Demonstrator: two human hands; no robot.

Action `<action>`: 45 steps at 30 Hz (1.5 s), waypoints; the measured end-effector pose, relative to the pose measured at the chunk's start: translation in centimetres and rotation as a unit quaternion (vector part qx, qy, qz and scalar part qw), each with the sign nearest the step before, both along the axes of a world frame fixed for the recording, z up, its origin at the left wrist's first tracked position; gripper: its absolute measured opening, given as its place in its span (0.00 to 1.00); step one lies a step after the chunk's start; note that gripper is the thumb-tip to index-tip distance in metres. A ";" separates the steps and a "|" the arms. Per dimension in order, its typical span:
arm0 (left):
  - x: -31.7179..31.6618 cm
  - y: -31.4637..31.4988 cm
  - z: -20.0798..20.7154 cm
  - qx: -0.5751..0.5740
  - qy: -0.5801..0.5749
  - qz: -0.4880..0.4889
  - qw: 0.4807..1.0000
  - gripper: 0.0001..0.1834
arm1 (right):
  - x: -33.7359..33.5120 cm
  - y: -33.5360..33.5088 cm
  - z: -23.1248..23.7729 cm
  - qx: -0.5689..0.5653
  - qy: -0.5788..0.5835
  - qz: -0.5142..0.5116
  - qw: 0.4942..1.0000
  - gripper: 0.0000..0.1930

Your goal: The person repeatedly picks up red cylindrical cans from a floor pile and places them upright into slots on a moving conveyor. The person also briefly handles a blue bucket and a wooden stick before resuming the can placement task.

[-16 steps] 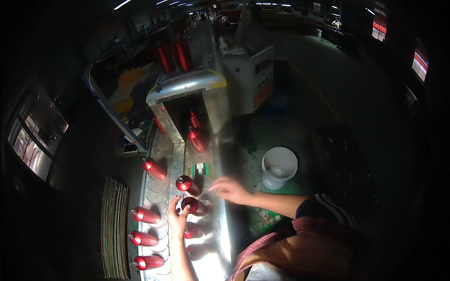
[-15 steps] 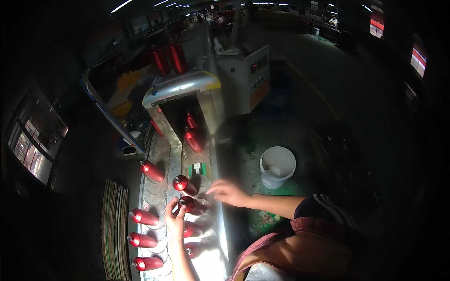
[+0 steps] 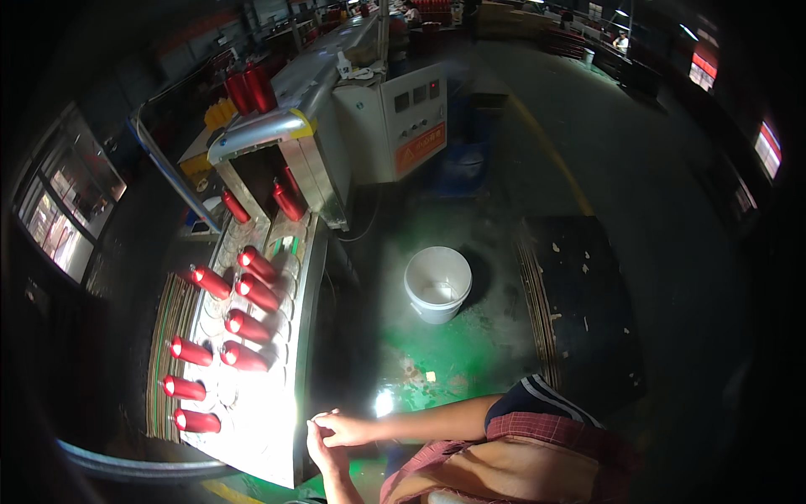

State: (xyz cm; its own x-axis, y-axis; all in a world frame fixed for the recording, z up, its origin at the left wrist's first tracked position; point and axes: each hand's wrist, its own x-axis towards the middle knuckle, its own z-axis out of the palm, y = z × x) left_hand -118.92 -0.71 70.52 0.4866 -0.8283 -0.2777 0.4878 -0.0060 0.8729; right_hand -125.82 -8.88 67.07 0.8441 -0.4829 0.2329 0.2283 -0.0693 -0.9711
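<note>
My left hand [image 3: 326,449] and my right hand [image 3: 351,431] meet beside the conveyor's right edge, fingers closed against each other; anything between them is too small to make out. No bottle is in either hand. On the bright conveyor [image 3: 273,412] glossy red metal bottles with narrow necks stand in two rows. The right row includes a bottle [image 3: 245,357] nearest my hands and another [image 3: 248,326] just beyond it. A left-row bottle [image 3: 198,421] stands closest to the near end. Farther off, a red bottle [image 3: 288,203] stands at the mouth of a metal tunnel [image 3: 260,134].
A white bucket [image 3: 437,286] sits on the green-stained floor to the right. Beyond it lies a stack of dark boards [image 3: 579,302]. More stacked sheets [image 3: 168,361] line the conveyor's left side. A control box [image 3: 395,126] adjoins the tunnel, which has red bottles [image 3: 250,88] on top.
Both hands have left the right-row bottle and come together beside the conveyor's right edge. The bottle stands released on the conveyor. The view has swung right, shifting the conveyor left in the picture.
</note>
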 end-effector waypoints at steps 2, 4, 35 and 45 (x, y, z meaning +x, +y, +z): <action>-2.0 2.7 0.5 -0.017 0.032 0.036 0.999 0.24 | -1.0 2.3 0.0 -0.007 0.018 0.033 0.999 0.13; -3.3 5.6 0.6 -0.004 0.043 0.072 0.996 0.24 | -1.5 4.8 0.1 -0.008 0.045 0.069 0.997 0.14; -21.6 97.8 -30.8 0.357 0.121 0.727 0.574 0.28 | 12.0 84.9 -14.3 -0.399 0.083 0.631 0.660 0.28; -11.6 105.1 -44.7 0.612 -0.140 0.622 0.469 0.37 | 20.2 106.8 -37.1 -0.486 -0.115 0.650 0.573 0.36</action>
